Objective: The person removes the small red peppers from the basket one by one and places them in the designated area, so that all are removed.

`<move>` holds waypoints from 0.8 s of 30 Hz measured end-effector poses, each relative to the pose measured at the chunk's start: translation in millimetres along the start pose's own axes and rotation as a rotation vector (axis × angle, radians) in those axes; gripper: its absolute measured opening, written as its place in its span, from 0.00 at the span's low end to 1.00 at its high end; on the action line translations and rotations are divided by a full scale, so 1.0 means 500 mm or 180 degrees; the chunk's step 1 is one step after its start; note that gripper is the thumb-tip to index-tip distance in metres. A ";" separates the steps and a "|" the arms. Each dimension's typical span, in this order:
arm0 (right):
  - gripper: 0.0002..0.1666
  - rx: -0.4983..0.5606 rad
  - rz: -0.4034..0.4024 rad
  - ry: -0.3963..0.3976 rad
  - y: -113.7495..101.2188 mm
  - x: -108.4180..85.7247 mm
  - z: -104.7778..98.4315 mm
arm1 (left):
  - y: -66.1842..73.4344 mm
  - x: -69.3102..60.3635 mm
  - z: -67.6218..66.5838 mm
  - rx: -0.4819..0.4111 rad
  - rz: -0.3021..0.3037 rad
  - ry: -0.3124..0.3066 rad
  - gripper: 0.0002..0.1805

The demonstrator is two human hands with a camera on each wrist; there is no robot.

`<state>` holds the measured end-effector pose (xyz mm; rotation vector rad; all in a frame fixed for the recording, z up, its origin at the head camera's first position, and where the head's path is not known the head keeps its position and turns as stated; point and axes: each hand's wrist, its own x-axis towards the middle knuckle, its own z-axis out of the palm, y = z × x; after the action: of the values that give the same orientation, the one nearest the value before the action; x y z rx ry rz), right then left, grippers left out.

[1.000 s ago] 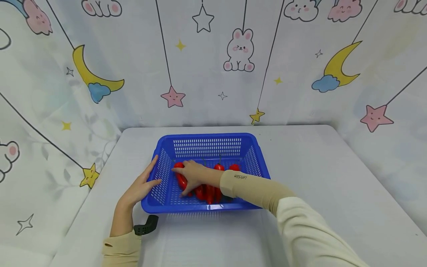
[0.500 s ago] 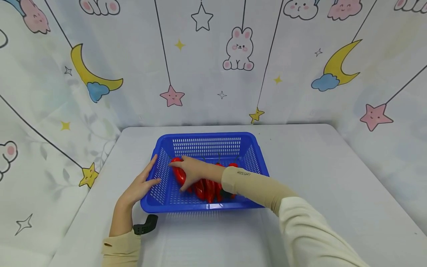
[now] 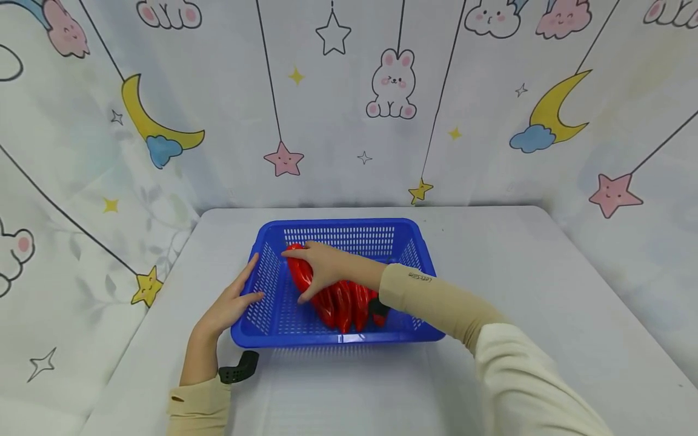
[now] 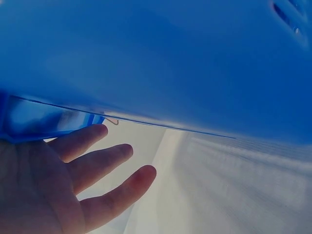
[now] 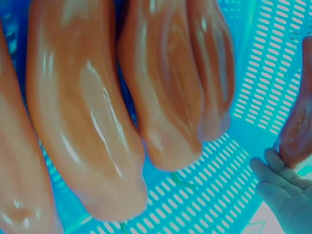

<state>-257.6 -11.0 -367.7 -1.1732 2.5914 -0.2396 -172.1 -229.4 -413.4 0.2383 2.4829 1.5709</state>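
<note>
A long red chili pepper [image 3: 299, 274] stands slanted in my right hand [image 3: 332, 269], which grips it from the right with fingers over its upper part and thumb below. In the right wrist view the fingers [image 5: 287, 187] curl at the end of this pepper [image 5: 298, 126]. Beside it several more red peppers [image 3: 343, 303] lie side by side in the blue plastic basket [image 3: 338, 339]; my right forearm hides their upper ends. My left hand [image 3: 226, 310] rests against the basket's left rim, its fingers [image 4: 102, 173] spread and nearly straight in the left wrist view.
The basket stands on a white table [image 3: 501, 266]. Behind and at the sides hangs a white cloth [image 3: 480, 163] printed with moons, stars and rabbits. Dark wrist devices are on both arms; the left one [image 3: 239, 368] sits below the basket's front left corner.
My right hand has risen and shifted slightly away from me with the pepper, uncovering more of the other peppers. My left hand and the basket stay put.
</note>
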 end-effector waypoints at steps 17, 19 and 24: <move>0.57 0.0069 -0.0012 0.0097 0.015 -0.066 -0.055 | -0.001 0.000 0.001 0.0001 0.0006 0.0012 0.43; 0.56 0.0130 0.0023 0.0102 0.017 -0.076 -0.061 | 0.000 0.000 0.001 -0.0002 0.0014 0.0012 0.43; 0.55 0.0218 0.0050 0.0140 0.025 -0.100 -0.076 | 0.001 0.000 0.000 0.0007 0.0027 0.0015 0.43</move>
<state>-247.6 36.1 -325.6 -1.1359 2.6070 -0.3515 -172.1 -229.0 -413.0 0.2459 2.4906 1.5738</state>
